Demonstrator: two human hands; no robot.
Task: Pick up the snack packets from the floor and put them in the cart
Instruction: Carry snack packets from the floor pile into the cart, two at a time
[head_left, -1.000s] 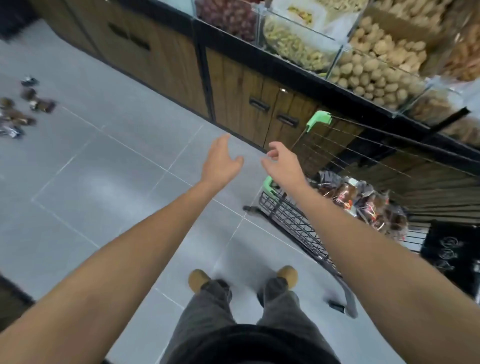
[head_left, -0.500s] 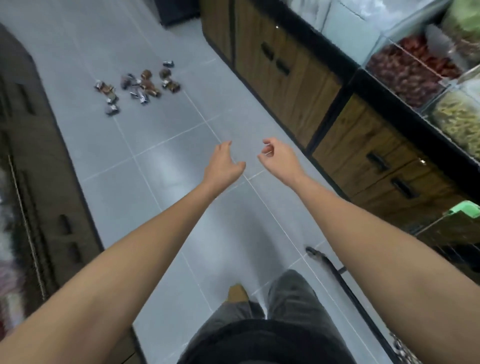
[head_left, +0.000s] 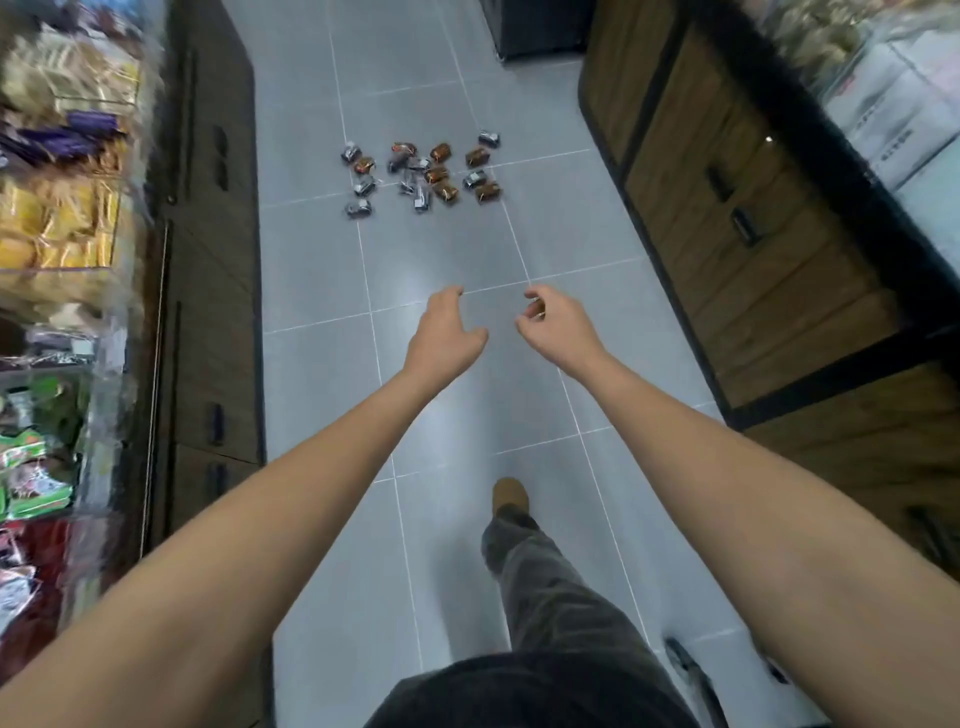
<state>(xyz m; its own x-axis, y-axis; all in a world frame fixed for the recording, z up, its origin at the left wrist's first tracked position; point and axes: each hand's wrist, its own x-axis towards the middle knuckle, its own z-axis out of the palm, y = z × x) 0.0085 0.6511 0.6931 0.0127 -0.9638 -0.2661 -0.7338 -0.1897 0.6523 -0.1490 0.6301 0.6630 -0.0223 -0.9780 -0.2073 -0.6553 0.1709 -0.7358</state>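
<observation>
On the floor (head_left: 441, 249) ahead, about 16 snack packets (head_left: 436, 174)

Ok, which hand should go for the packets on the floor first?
Left, probably. The left hand lines up with the snack packets ahead, fingers extended; the right hand sits off to their right, fingers curled. Both are empty.

no legible text, packaging print blurred

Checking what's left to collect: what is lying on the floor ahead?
A cluster of brown and silver snack packets lies on the grey floor. Several overlap in the middle, so any beneath are hidden.
</observation>
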